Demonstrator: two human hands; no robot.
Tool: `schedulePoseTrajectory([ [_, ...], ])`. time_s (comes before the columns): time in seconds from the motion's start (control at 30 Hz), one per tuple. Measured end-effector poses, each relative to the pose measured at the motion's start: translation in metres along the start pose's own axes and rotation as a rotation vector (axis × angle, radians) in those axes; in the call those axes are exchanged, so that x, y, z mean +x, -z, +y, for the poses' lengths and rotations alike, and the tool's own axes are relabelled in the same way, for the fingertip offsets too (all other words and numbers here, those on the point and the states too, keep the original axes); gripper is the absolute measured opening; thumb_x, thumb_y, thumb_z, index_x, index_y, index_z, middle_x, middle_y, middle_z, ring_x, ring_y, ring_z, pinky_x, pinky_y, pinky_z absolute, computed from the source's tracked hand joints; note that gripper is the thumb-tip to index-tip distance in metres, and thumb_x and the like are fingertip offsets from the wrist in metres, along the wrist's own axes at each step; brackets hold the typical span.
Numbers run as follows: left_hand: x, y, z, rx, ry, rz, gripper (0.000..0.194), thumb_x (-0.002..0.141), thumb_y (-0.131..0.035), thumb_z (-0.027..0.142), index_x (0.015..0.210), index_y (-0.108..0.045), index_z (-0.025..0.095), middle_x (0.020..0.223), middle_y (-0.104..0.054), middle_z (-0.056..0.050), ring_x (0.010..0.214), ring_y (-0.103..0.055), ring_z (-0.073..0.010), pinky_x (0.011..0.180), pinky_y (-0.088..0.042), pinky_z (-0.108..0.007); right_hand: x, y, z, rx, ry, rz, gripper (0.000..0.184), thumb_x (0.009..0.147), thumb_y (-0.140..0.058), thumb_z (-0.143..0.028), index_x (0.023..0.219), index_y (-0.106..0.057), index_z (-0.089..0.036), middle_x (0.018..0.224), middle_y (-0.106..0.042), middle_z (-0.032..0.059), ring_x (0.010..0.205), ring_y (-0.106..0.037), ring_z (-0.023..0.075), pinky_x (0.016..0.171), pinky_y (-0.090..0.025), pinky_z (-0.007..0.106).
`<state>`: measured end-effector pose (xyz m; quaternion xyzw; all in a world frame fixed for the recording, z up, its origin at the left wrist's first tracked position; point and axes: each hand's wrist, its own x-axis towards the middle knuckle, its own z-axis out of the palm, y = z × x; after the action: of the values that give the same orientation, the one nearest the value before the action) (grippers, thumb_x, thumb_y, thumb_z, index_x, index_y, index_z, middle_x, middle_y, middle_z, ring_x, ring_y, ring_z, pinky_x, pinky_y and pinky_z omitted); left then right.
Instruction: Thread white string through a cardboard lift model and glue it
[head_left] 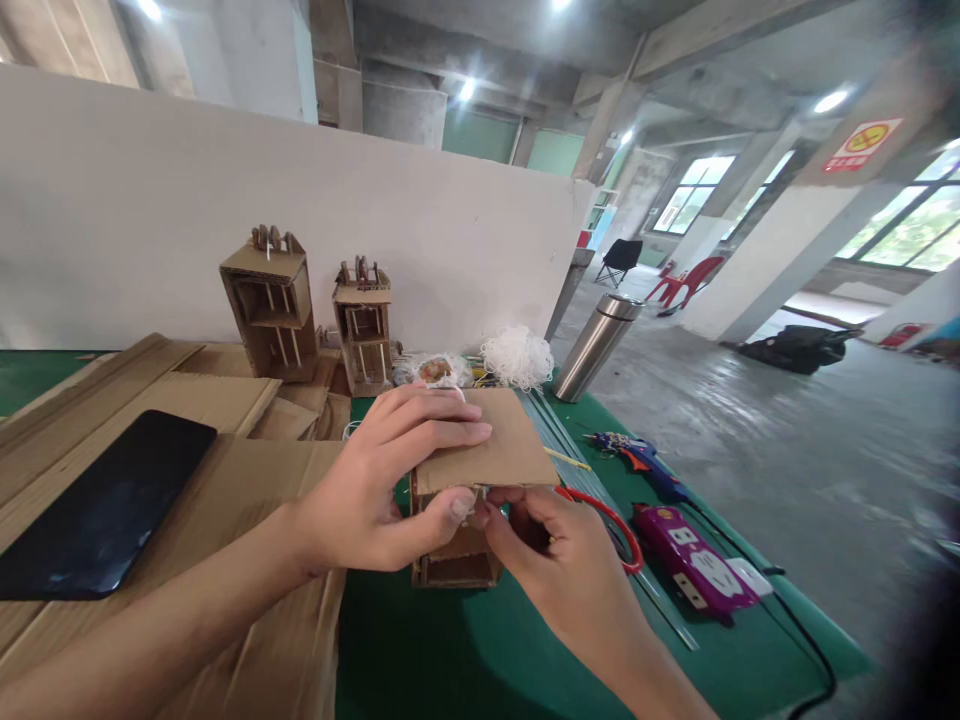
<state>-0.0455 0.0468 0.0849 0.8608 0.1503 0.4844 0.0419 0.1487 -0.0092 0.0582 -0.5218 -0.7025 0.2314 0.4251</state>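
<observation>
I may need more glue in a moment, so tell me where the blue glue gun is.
In the head view, the glue gun lies near the right edge of the green table, just beyond the purple power strip.

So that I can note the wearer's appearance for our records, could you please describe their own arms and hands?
The left hand and right hand are ungloved, with no rings or watch visible. No sleeves show on the visible forearms. The left thumbnail looks short.
</observation>
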Motion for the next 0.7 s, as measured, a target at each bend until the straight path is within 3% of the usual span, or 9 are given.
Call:
schedulePoseTrajectory([
  [0.13,0.001,0.000,0.001,0.008,0.003,-0.003,0.035,0.087,-0.058,0.024,0.120,-0.061,0.016,0.119,-0.069,-0.010,0.120,-0.059,-0.0242,0.109,-0.039,-0.044,-0.001,0.002,-0.001,0.020,-0.024,-0.043,0.022,0.087,-0.055,-0.035,0.078,-0.067,-0.019,0.059,-0.064,0.0005,0.050,-0.056,0.0136,0.047,-0.043,0.022],
  [0.37,0.000,0.002,0.001,0.039,-0.004,-0.027,0.035,0.089,-0.055,0.025,0.123,-0.059,0.018,0.121,-0.068,-0.009,0.122,-0.058,-0.0235,0.108,-0.040,-0.044,-0.004,0.005,-0.004,0.008,0.004,-0.064,0.020,0.087,-0.054,-0.031,0.074,-0.063,-0.020,0.051,-0.055,-0.0034,0.043,-0.049,0.0111,0.041,-0.035,0.021],
  [0.53,0.008,0.015,0.004,0.279,-0.098,-0.118,0.043,0.089,-0.053,0.028,0.130,-0.055,0.014,0.132,-0.061,-0.016,0.124,-0.057,-0.0278,0.112,-0.034,-0.051,-0.004,0.005,-0.002,-0.007,0.013,-0.060,0.020,0.088,-0.054,-0.030,0.073,-0.063,-0.019,0.051,-0.055,-0.0038,0.043,-0.048,0.0102,0.041,-0.032,0.021],
  [0.63,0.008,0.025,0.017,0.449,-0.190,-0.075,0.040,0.088,-0.058,0.026,0.126,-0.057,0.016,0.127,-0.062,-0.016,0.113,-0.061,-0.0289,0.096,-0.048,-0.048,-0.004,0.005,0.000,-0.001,-0.014,-0.070,0.021,0.088,-0.053,-0.031,0.075,-0.064,-0.019,0.051,-0.056,-0.0034,0.044,-0.049,0.0102,0.042,-0.031,0.021],
  [0.7,0.001,0.027,0.033,0.523,-0.265,-0.062,0.032,0.085,-0.063,0.018,0.116,-0.061,0.018,0.112,-0.069,-0.009,0.090,-0.066,-0.0224,0.077,-0.054,-0.037,-0.006,0.005,0.001,-0.002,-0.036,-0.085,0.022,0.088,-0.052,-0.031,0.075,-0.064,-0.018,0.051,-0.055,-0.0037,0.043,-0.048,0.0098,0.042,-0.031,0.021],
])
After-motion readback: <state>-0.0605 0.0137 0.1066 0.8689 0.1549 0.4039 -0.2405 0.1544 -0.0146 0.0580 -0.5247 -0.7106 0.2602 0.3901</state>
